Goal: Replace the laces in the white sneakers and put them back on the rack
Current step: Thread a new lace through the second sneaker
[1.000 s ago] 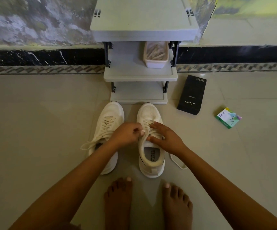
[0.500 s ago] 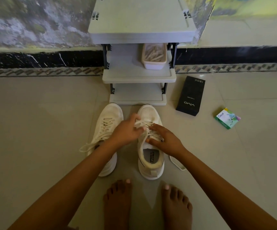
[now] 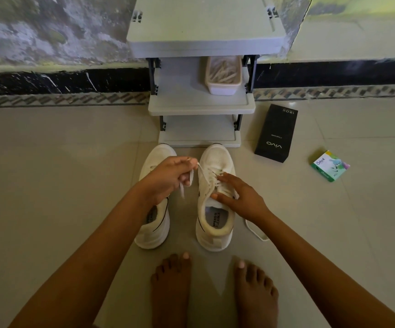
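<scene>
Two white sneakers stood side by side on the floor just in front of the rack [image 3: 201,106], each with its long axis running away from the person, toe toward the rack and heel toward the bare feet. The left hand [image 3: 168,178] had its grip closed on the lace [image 3: 191,176] of the right sneaker [image 3: 216,159], holding it up and leftward above the left sneaker [image 3: 152,233]. The right hand [image 3: 241,200] lay with straight fingers on the lacing, gripping nothing, seemingly steadying the shoe. This looked like the unlacing stage, early in the task. The next move likely called for working the lace out eyelet by eyelet, then fetching a fresh one, perhaps from the tub [image 3: 223,76] on the middle shelf.
</scene>
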The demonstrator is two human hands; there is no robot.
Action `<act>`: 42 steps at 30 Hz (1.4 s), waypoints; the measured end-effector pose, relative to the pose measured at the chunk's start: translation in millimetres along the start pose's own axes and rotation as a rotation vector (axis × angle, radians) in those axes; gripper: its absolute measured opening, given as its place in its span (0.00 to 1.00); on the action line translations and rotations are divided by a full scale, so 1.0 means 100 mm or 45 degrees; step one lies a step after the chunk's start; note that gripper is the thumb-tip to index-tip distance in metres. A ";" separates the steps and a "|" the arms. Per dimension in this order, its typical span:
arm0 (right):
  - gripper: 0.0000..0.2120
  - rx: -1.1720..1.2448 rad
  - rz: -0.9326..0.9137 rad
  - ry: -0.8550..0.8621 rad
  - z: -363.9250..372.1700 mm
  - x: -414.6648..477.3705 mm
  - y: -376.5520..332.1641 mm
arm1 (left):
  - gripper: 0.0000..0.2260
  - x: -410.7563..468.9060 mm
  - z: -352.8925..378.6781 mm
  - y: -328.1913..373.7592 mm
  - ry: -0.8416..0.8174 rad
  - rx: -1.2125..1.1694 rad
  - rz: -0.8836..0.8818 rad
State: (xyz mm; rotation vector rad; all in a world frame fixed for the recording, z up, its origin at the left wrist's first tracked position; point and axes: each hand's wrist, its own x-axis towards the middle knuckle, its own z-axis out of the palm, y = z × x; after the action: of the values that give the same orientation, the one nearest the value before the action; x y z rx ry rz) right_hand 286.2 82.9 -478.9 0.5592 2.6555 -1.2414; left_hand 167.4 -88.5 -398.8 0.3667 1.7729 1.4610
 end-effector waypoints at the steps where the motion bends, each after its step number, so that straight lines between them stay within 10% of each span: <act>1: 0.30 -0.023 -0.016 0.005 0.01 -0.01 -0.01 | 0.11 0.01 0.01 0.00 0.017 0.186 -0.030; 6: 0.20 0.216 0.056 0.176 -0.05 -0.12 -0.02 | 0.09 0.09 -0.06 -0.01 0.159 0.850 -0.034; 17: 0.11 0.761 0.421 0.131 -0.23 -0.07 0.04 | 0.11 0.04 -0.13 -0.01 0.167 0.779 -0.019; 23: 0.09 0.417 0.338 0.103 -0.16 -0.03 -0.04 | 0.09 0.04 -0.08 0.00 0.216 1.092 0.029; 32: 0.03 0.438 -0.143 0.217 -0.25 -0.10 -0.56 | 0.11 -0.09 0.02 0.43 0.021 -0.161 0.056; 42: 0.08 1.117 -0.086 0.065 -0.40 -0.15 -0.81 | 0.09 -0.07 0.06 0.41 0.205 -0.273 0.045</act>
State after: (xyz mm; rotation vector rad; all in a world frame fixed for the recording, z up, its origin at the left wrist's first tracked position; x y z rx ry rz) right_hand 268.4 62.1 -391.3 0.5932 2.0505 -2.4225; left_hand 165.8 -77.2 -358.5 0.1747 1.7187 1.7286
